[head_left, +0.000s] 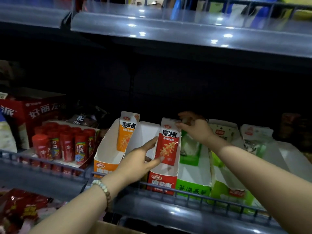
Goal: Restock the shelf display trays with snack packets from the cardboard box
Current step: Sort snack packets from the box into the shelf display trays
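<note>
A red display tray (161,182) stands on the middle shelf with a red snack packet (168,142) upright at its back. My left hand (140,159) lies open against the packet's front, fingertips touching it. My right hand (194,129) reaches over the tray's back right corner, fingers curled at the packet's top edge. Left of it an orange tray (106,163) holds one orange packet (127,132). A corner of the cardboard box (108,228) shows at the bottom edge.
Green trays (192,188) (226,191) with pale packets stand to the right. Red tubes (64,146) in a carton and a red box (33,112) fill the left. A wire rail (185,194) fronts the shelf; another shelf (168,31) hangs overhead. Red bags (20,210) lie lower left.
</note>
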Motion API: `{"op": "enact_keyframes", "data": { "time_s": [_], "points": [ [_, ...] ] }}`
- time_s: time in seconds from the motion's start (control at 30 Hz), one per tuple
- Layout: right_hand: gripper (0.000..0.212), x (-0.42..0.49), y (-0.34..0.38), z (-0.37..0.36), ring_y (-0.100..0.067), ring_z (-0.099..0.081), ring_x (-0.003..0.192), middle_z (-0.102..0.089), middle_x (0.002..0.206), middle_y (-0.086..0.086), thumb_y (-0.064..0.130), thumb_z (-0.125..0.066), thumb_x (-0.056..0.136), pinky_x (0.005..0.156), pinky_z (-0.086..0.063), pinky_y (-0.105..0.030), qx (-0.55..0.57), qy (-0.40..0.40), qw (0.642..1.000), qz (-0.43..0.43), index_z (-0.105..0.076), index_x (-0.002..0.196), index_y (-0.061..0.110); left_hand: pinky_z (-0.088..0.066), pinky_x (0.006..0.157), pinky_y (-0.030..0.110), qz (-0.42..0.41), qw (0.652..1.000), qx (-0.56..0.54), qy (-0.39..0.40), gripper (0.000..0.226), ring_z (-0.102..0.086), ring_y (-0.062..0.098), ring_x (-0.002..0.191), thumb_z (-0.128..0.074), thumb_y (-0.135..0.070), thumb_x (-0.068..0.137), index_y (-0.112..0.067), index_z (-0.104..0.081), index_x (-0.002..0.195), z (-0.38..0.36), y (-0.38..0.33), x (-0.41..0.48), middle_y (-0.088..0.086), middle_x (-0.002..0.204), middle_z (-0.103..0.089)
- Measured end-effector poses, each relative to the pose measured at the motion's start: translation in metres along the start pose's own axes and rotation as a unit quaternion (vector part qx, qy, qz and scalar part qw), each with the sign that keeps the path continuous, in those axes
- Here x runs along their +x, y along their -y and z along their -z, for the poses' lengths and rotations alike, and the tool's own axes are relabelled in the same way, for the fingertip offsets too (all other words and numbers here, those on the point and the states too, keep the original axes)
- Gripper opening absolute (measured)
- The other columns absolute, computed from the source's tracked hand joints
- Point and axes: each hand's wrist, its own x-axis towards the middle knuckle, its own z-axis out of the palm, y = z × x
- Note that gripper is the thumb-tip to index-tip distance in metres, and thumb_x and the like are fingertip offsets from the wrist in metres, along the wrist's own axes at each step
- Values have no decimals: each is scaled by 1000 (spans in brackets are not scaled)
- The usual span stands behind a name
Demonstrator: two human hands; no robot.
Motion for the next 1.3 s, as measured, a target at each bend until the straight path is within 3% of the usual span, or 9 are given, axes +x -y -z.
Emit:
{"op": "enact_keyframes", "data": {
  "time_s": [0.17,0.37,0.6,0.7,0.77,0.9,1.1,1.2,1.3],
  "points": [
    [45,-49,21,32,-4,-44,116,-51,122,14,42,-57,89,94,-33,-20,4,50,999,-10,-54,128,20,-42,102,32,12,997,73,-27,69,-45,15,129,-51,-55,88,-30,-25,147,8,-22,-14,-3,146,-42],
    [55,-151,40,52,-9,-33,135,-37,148,7,46,-51,91,108,-22,-23,-40,111,993,-6,-42,140,23,-26,110,25,-41,993,110,-32,60,-31,11,137,-47,-50,92,-26,-32,145,-8,-45,-84,-8,149,-36],
    [48,-277,22,29,-10,-31,138,-37,148,5,38,-57,91,113,-24,-24,1,156,985,-80,-47,135,23,-23,113,25,-29,981,181,64,65,-30,13,138,-44,-57,91,-22,-34,145,-58,-16,-175,-2,150,-36],
    [48,-326,5,14,-10,-31,137,-36,149,3,34,-58,91,106,-18,-11,-8,181,977,-109,-47,136,21,-24,112,25,-20,974,199,103,77,-34,14,136,-28,-68,83,-23,-35,145,-76,1,-206,-2,148,-39],
    [50,-353,-10,2,-11,-30,138,-34,150,1,35,-58,91,107,-17,-12,-21,209,969,-130,-46,137,20,-26,113,28,-4,971,200,134,72,-31,14,138,-31,-65,87,-24,-32,146,-90,16,-222,-3,149,-37],
    [57,-394,-45,-26,-16,-32,138,-31,151,2,45,-56,89,114,-28,-33,7,262,936,-235,-41,140,22,-26,114,33,64,955,188,218,66,-22,15,142,-35,-56,94,-23,-22,150,-120,45,-243,-3,155,-26],
    [71,-411,-72,-71,-24,-43,130,-37,147,-8,51,-54,88,106,-36,-33,106,299,852,-417,-33,144,11,-13,119,37,176,893,154,383,78,-8,20,146,-30,-66,90,-25,-9,152,-147,75,-249,-1,159,-9],
    [73,-407,-78,-90,-20,-53,105,-43,143,-10,56,-52,87,85,-42,-29,111,330,826,-443,-37,142,10,-17,118,37,149,873,152,439,86,-17,20,145,-35,-72,81,-26,-15,151,-151,78,-243,-1,158,-16],
    [59,-404,-86,-103,-18,-59,91,-61,119,-5,56,-58,83,77,-50,-34,149,338,807,-461,-55,125,14,-30,113,36,128,861,142,471,82,-34,20,137,-49,-72,77,-28,-32,145,-158,89,-240,-2,151,-33]
  ]
}}
